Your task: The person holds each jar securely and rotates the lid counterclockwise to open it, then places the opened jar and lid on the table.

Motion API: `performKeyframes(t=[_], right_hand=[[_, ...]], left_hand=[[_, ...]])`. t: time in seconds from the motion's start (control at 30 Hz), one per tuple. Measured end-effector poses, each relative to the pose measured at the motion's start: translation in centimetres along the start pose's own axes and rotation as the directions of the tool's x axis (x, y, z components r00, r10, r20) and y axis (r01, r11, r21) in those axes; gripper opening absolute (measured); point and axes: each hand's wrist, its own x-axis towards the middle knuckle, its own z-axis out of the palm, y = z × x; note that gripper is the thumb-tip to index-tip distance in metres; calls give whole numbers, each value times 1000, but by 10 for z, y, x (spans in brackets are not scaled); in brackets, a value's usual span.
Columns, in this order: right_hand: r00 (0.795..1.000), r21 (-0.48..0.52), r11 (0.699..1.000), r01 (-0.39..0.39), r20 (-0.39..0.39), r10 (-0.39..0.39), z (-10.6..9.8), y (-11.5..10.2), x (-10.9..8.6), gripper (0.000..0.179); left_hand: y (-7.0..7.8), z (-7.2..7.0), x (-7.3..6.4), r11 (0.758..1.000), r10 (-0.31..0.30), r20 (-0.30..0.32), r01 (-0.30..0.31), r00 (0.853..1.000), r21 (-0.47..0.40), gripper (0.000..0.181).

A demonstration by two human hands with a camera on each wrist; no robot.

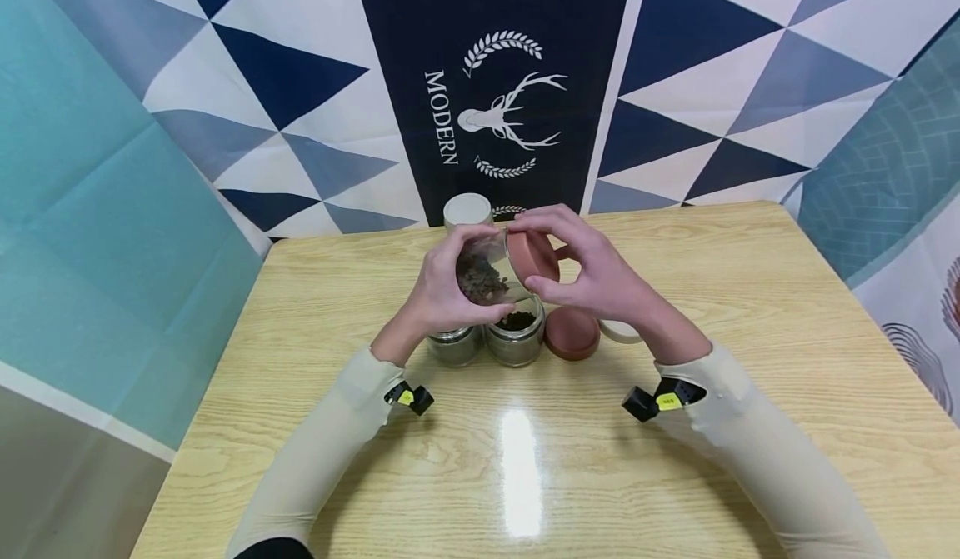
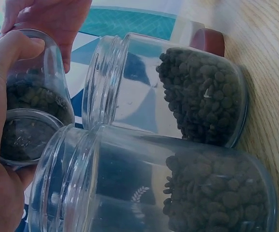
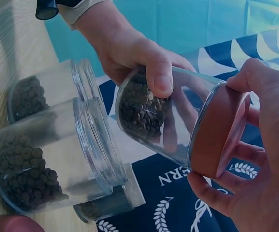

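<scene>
Tilted on its side above the table, a clear glass jar (image 3: pixel 180 118) holds dark, pebble-like pellets (image 1: pixel 477 278). My left hand (image 1: pixel 437 280) grips the jar round its base end. Fingers and thumb of my right hand (image 1: pixel 581 255) pinch the reddish-brown lid (image 3: pixel 219 130), which sits over the jar's mouth. Just below are two lidless glass jars, the left one (image 1: pixel 456 347) and the right one (image 1: pixel 516 346), each part filled with similar dark pellets. In the left wrist view, the held jar (image 2: pixel 40 92) is partly hidden by the left hand.
Right of the lidless jars, another reddish-brown lid (image 1: pixel 572 334) lies on the wooden table (image 1: pixel 360 476). Beside it a whitish lid (image 1: pixel 620 331) is partly covered by the right arm. A jar with a white lid (image 1: pixel 467 209) stands behind the hands, near the patterned backdrop (image 1: pixel 315 67).
</scene>
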Motion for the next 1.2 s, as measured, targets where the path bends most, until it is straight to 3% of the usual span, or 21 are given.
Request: performKeyframes(t=[0.33,0.5,0.73,0.9,1.2], right_hand=[[1000,-11,1000,6,14,-6,-1,0,-1,72],[997,-19,997,-81,-14,81,-5,-2,0,77],[970,32,971,-236,-55,238,-5,-7,1,64],[969,6,970,-243,-53,243,-2,-9,1,56],[981,16,982,-187,-45,188,1,-4,2,59]], left_hand=[[-2,1,-1,1000,17,-6,-17,1000,-4,97],[-3,2,-1,1000,21,-8,-21,1000,-7,97],[-1,1,0,1000,8,-4,-8,1000,7,97],[0,1,-1,1000,4,0,-4,1000,6,97],[-2,0,-1,1000,9,-1,-9,1000,0,98]])
